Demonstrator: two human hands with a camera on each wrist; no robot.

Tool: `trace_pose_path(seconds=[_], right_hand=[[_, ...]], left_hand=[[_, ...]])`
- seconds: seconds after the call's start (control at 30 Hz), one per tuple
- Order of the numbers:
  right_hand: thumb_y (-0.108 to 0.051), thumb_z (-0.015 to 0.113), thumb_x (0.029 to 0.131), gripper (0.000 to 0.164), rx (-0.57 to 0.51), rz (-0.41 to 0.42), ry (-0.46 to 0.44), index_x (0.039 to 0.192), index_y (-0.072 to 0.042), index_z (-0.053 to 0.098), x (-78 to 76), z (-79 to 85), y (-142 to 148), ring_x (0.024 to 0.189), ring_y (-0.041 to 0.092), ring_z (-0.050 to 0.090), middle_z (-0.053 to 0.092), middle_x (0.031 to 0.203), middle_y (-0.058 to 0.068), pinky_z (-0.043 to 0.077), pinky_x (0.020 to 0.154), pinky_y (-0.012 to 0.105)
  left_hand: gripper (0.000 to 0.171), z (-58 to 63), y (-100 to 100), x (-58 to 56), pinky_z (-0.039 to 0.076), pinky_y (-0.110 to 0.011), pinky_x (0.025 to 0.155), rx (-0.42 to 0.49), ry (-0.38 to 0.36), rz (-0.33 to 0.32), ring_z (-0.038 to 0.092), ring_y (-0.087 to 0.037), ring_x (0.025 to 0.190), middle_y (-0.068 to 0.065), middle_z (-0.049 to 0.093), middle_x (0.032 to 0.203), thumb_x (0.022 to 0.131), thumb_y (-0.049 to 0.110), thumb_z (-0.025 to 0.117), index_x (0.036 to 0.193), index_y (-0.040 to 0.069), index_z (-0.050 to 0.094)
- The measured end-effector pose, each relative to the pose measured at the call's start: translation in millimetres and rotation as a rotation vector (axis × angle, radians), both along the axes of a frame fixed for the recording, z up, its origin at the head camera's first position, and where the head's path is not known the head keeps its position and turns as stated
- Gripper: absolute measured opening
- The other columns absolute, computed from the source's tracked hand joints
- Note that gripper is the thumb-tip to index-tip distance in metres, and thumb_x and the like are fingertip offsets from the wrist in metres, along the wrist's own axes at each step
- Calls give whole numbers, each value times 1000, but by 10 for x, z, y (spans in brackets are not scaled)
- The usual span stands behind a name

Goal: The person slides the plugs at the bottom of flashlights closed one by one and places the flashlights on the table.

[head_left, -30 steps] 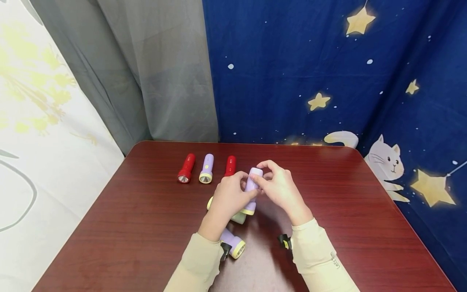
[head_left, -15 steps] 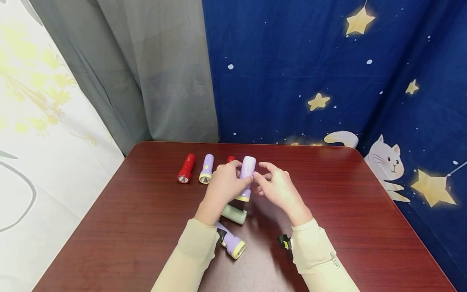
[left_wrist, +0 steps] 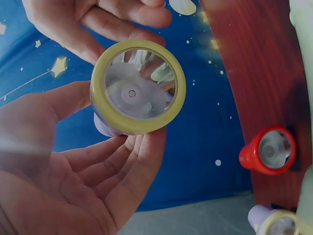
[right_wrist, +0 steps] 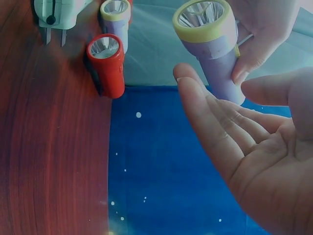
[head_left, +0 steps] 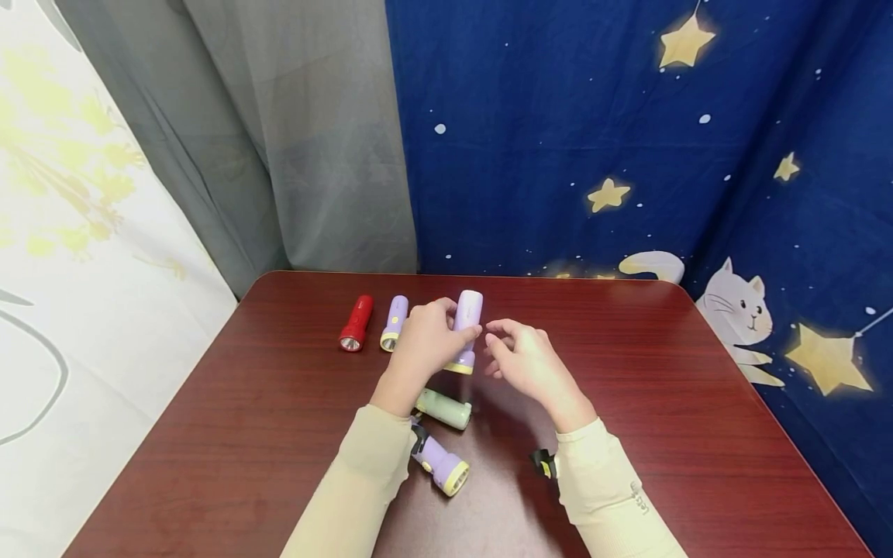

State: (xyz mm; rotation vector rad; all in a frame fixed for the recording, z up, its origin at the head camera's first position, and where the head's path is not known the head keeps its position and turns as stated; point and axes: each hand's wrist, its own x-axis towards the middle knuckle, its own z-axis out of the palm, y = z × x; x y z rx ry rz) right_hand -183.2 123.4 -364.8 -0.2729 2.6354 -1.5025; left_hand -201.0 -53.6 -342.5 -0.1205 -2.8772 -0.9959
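Observation:
A lilac flashlight (head_left: pixel 469 308) with a yellow head is held up over the table by my left hand (head_left: pixel 425 341), thumb on one side and fingers on the other. In the left wrist view its yellow rim (left_wrist: pixel 139 126) and clear lens face the camera. My right hand (head_left: pixel 526 368) hovers just right of it, fingers loosely bent and holding nothing. The right wrist view shows the right palm (right_wrist: pixel 264 161) turned up beside the flashlight's lower barrel. Behind the left hand, a red flashlight (right_wrist: pixel 108 68) is mostly hidden in the head view.
Left of the hands lie another red flashlight (head_left: pixel 357 322) and a lilac one (head_left: pixel 394 319) at the back of the brown table (head_left: pixel 230 434). Nearer the body are a green flashlight (head_left: pixel 445 409), with two metal prongs (right_wrist: pixel 62 37), and a lilac flashlight (head_left: pixel 446 465) partly behind the left sleeve.
The left hand has carried the lilac flashlight back and leftward. The right hand has come off it and stays nearly in place. The green flashlight is now uncovered.

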Motion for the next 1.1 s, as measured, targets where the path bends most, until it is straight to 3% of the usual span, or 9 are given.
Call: trace_pose_path(seconds=[0.17,0.27,0.4,0.5,0.73,0.93,1.1], right_hand=[[-15,60,106,34,85,42,21,135,1,66,3,-25,0,76,26,80,81,99,14,63,69,29],[-18,62,105,31,199,92,40,129,1,69,11,-48,3,74,20,77,80,88,10,61,76,33],[-20,64,104,25,365,160,79,118,-3,75,33,-86,2,82,15,73,80,94,6,61,88,40],[-20,64,103,20,435,204,77,108,-6,78,47,-113,-3,83,14,68,77,92,3,59,85,39],[-21,64,104,20,483,275,17,97,-8,79,65,-126,-14,72,12,59,65,73,-3,52,73,31],[-21,66,103,18,506,285,33,98,-10,79,72,-124,-20,78,13,63,72,80,-3,55,79,33],[-22,66,103,18,519,318,19,96,-12,80,83,-150,-30,78,12,63,71,81,-5,55,80,34]], left_hand=[[50,99,-30,-97,58,-36,75,-20,-3,-2,66,-24,85,-10,73,93,90,40,83,122,4,71],[48,149,-35,-163,59,-36,76,-25,-10,-8,67,-25,87,-10,74,95,90,40,82,121,5,71],[50,166,-3,-268,61,-38,82,-31,-42,-12,69,-25,92,-10,76,101,90,42,82,123,6,71],[51,150,51,-369,61,-40,85,-45,-61,-11,69,-26,92,-11,76,103,90,43,82,123,6,71],[48,67,206,-601,63,-39,80,-87,-92,-9,71,-26,86,-12,75,99,92,44,82,116,4,73],[46,-63,331,-758,64,-39,80,-121,-107,-14,72,-25,85,-13,74,97,91,40,85,112,1,73],[44,-228,379,-846,64,-40,86,-141,-164,0,73,-27,90,-14,75,104,90,35,86,117,2,72]])
